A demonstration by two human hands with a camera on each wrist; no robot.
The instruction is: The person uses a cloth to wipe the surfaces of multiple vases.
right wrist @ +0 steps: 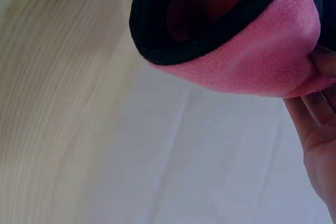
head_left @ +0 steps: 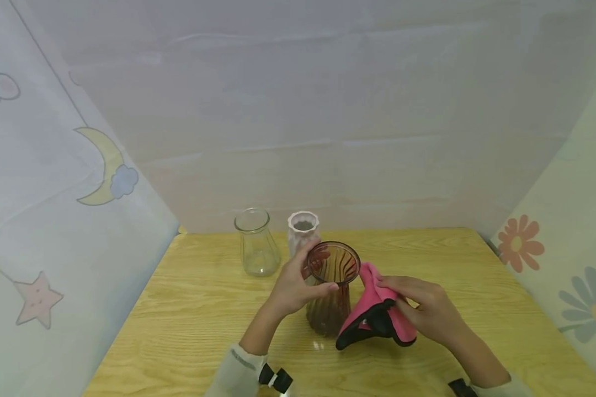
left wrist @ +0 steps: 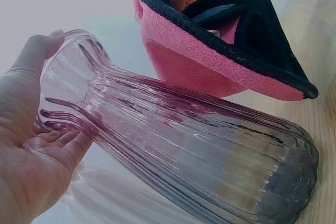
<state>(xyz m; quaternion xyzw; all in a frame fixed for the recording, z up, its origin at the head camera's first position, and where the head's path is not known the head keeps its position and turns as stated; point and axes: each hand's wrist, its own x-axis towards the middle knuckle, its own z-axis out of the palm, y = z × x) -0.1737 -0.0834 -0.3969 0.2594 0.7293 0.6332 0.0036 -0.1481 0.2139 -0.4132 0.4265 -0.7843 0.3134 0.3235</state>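
A ribbed glass vase (head_left: 330,314), purplish-red and see-through, stands near the middle of the wooden table. Around its neck, just under the flared rim, curl the thumb and fingers of my left hand (head_left: 298,284); the left wrist view shows this grip on the vase (left wrist: 173,129) closely. To the right, my right hand (head_left: 434,309) pinches a pink cloth with black edging (head_left: 372,309). The cloth hangs in folds beside the vase, and its lower edge droops open. In the right wrist view, fingers hold the bunched pink cloth (right wrist: 252,56) from the side.
Behind and left stands a clear glass vase (head_left: 260,253). A white vase with a scalloped rim (head_left: 303,223) is just behind my left fingers, partly hidden. The wooden table (head_left: 189,314) meets a pale wall covering (head_left: 328,138) at its back, with patterned sheets at both sides.
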